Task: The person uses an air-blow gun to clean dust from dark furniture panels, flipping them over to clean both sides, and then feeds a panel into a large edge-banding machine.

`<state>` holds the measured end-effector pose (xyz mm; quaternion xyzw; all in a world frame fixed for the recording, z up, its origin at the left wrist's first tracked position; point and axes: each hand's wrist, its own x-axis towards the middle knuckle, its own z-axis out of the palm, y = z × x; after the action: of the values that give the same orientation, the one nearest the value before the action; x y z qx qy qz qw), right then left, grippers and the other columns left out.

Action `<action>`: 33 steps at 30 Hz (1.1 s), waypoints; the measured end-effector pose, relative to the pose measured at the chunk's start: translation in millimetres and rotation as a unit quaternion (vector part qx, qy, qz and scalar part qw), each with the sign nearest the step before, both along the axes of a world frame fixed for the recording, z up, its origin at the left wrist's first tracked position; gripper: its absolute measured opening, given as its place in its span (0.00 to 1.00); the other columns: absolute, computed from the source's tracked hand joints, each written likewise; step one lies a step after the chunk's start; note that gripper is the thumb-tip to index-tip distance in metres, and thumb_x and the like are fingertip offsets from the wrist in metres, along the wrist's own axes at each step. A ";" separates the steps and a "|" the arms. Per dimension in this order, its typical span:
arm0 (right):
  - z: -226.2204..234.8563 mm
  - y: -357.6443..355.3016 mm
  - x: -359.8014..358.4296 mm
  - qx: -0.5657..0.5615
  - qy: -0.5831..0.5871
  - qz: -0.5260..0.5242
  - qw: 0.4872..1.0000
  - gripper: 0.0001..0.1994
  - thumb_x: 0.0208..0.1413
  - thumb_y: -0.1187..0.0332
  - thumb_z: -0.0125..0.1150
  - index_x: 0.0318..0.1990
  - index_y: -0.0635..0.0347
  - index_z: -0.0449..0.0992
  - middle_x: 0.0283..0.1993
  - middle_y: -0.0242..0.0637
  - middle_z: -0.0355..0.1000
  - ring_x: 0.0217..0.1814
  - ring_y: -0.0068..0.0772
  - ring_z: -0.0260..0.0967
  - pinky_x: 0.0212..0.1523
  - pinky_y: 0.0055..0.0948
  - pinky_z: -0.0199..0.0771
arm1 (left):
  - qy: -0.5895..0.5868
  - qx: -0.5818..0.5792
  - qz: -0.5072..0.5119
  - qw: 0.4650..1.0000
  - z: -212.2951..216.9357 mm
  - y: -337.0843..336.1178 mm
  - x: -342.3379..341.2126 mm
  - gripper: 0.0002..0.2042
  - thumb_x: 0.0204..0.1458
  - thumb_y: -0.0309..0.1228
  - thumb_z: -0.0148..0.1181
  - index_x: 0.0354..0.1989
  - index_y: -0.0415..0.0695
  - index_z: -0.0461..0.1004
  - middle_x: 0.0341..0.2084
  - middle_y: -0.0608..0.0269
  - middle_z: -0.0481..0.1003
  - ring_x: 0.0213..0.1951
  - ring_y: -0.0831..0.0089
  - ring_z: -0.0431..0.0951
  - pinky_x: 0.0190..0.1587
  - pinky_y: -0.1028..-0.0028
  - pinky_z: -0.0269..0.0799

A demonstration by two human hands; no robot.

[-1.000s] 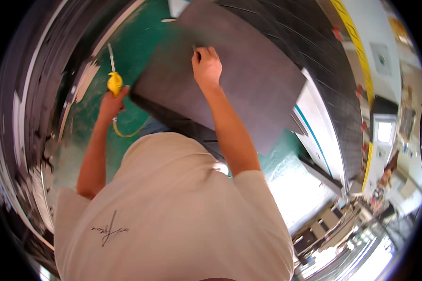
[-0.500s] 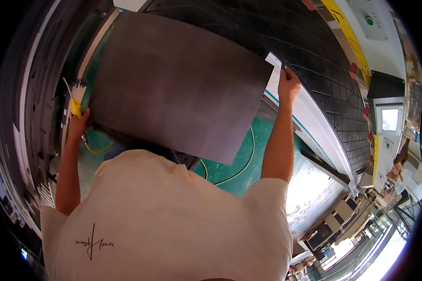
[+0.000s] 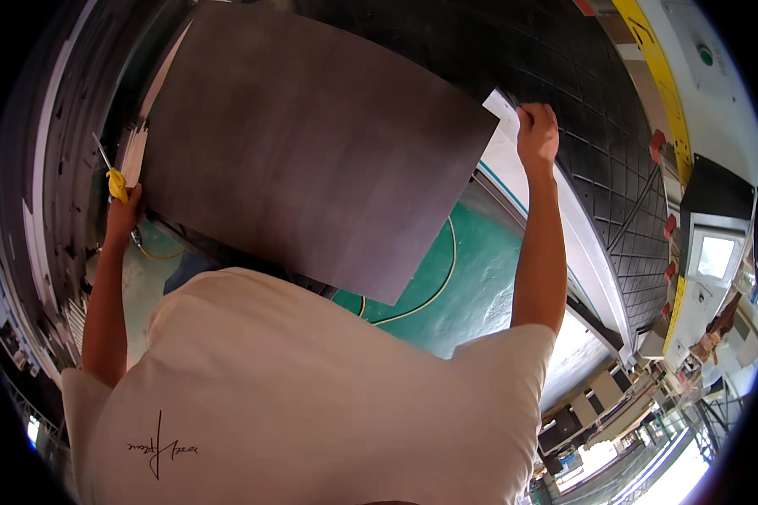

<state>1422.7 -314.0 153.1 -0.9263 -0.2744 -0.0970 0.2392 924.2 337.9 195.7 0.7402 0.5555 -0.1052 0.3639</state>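
A yellow air blow gun (image 3: 117,185) with a thin metal nozzle is gripped in my left hand (image 3: 124,212), beside the left edge of a large dark brown panel (image 3: 312,151). The nozzle points up and away from me. Off the panel's right corner, my right hand (image 3: 537,139) is raised over the white edge beam (image 3: 522,177) of a black gridded machine bed (image 3: 594,151). Its fingers are curled, and whatever they may hold is hidden. The panel lies flat in front of me, covering most of what supports it.
A hose (image 3: 446,282) loops over the green floor (image 3: 480,252) below the panel. Stacked dark boards (image 3: 50,168) stand along the left. At the right are a yellow strip (image 3: 653,71) and a light machine housing with a green button (image 3: 706,55).
My right hand has moved right and slightly farther out. My left hand and the blow gun have shifted a little left, with the nozzle tilted more leftward. The whole view has also shifted.
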 end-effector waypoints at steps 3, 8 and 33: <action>18.4 8.8 -15.7 0.016 0.023 0.032 0.999 0.02 0.58 0.74 0.66 0.38 0.61 0.82 0.36 0.44 0.75 0.41 0.51 0.73 0.43 0.43 0.73 | -0.008 -0.009 0.023 1.000 11.1 -14.3 4.4 0.20 0.62 0.52 0.63 0.38 0.45 0.74 0.21 0.70 0.72 0.22 0.80 0.71 0.26 0.74 0.64; 21.6 22.5 -32.4 0.004 0.025 0.110 0.994 0.04 0.56 0.74 0.68 0.38 0.61 0.84 0.36 0.40 0.76 0.42 0.47 0.73 0.45 0.41 0.74 | -0.020 -0.030 0.030 0.999 11.1 -13.2 1.4 0.19 0.62 0.51 0.64 0.38 0.46 0.73 0.21 0.72 0.71 0.21 0.80 0.70 0.24 0.76 0.62; 55.3 131.0 -477.2 0.176 0.186 -0.324 0.911 0.07 0.58 0.76 0.68 0.43 0.63 0.83 0.37 0.39 0.75 0.35 0.34 0.74 0.37 0.32 0.75 | -0.098 -0.107 0.001 0.989 -6.1 9.2 -5.0 0.23 0.54 0.53 0.72 0.38 0.46 0.72 0.24 0.71 0.72 0.24 0.79 0.72 0.26 0.76 0.66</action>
<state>945.5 -183.0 208.4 -0.9087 0.1121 -0.0420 0.4000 919.2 347.1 189.6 0.7033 0.5034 -0.0907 0.4938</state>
